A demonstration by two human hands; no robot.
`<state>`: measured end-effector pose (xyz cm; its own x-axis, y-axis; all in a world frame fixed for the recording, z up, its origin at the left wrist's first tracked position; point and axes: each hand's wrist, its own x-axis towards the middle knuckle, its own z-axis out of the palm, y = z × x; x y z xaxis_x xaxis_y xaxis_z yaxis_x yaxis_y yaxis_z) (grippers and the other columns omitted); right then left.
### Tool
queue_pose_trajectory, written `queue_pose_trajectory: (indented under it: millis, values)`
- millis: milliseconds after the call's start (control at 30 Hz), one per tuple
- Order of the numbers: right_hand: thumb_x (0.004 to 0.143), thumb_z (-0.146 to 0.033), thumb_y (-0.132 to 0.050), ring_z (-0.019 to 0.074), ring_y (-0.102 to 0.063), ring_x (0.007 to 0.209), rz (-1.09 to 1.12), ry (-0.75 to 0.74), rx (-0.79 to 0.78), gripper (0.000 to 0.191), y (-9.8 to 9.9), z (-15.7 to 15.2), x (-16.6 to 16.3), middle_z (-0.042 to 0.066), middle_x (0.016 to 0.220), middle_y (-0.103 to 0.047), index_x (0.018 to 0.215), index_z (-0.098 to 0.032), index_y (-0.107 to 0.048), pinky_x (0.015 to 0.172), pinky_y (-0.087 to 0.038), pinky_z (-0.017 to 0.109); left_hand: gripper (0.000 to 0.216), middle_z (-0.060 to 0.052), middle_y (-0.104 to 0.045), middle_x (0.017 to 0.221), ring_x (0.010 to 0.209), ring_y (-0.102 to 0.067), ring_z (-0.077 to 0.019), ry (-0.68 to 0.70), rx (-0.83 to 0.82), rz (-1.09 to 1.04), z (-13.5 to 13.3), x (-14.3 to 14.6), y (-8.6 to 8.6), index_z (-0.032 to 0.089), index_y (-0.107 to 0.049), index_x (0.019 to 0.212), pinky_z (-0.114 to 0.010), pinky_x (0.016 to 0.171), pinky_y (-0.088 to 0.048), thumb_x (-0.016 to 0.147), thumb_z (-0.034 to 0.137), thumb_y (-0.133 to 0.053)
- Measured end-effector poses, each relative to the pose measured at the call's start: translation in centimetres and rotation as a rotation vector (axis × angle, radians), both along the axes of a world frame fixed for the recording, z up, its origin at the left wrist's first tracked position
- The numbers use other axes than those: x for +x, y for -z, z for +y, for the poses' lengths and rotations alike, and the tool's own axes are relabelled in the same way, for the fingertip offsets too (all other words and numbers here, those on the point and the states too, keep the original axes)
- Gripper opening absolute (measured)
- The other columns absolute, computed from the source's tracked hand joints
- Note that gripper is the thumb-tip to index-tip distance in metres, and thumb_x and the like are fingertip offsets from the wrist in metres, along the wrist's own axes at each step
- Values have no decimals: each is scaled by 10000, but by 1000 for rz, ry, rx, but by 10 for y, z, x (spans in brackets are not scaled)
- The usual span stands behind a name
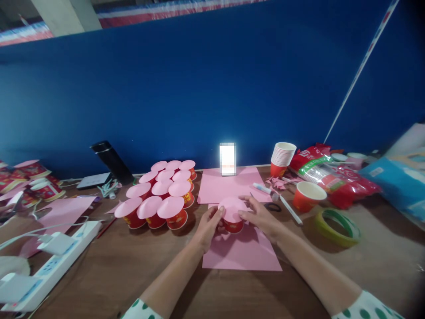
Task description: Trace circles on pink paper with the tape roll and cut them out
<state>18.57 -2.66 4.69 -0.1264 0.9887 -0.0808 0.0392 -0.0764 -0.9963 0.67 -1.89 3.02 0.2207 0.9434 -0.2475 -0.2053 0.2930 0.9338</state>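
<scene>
The brown surface (133, 266) carries everything, with a block of disc-topped red cups (161, 188) to the left, their white rims down, and a pink sheet (244, 258) lying flat in front of the person. Over the far part of that sheet, between the two hands, is one red cup (234, 227). The left grip (209, 227) is narrow, thumb at the disc's near-left edge and fingers tucked low beside the cup; the right grip (261, 215) pinches the opposite edge, thumb and forefinger spread along it. The cup looks like thin paper — very light, springy, quick to dent — so it is best taken low around the wall with little pressure. Its pink disc (233, 208) overhangs the cup all round and looks like light card, stiff enough to lie flat yet easily creased; flat fingertips at opposite edges would suit it. Whether it is stuck down, I cannot tell.
</scene>
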Motion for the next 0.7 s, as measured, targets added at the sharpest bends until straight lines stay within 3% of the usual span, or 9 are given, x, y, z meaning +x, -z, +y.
queue_pose_trajectory:
  millis: [100,233,500,700]
  values:
    - [687,-344,-700,200,-552,990,1,-25,41,542,4,2,-1,82,1139,-519,1161,-214,-470,852,-451,341,423,66,-451,553,448,-505,-60,23,18,9,-1,-1,0,166,-540,849,-198,504,-478,680,537,-654]
    - [689,-342,-701,204,-542,1036,21,-35,76,520,7,3,-1,69,1130,-545,1141,-217,-478,883,-442,346,423,62,-459,560,451,-519,-66,16,23,36,-1,-1,2,168,-529,843,-184,475,-459,690,548,-637]
    - [735,-442,-630,161,-582,795,55,-22,-14,444,-2,1,-1,38,968,-609,1104,-218,-526,625,-453,258,430,72,-441,538,430,-487,-63,14,43,-2,-1,0,5,160,-534,864,-209,486,-462,695,541,-637]
    - [738,-470,-627,173,-584,835,45,-37,5,445,-1,1,-1,45,985,-601,1095,-223,-529,677,-467,277,428,62,-450,556,442,-486,-64,-2,64,5,0,1,7,158,-535,813,-206,485,-455,687,553,-637]
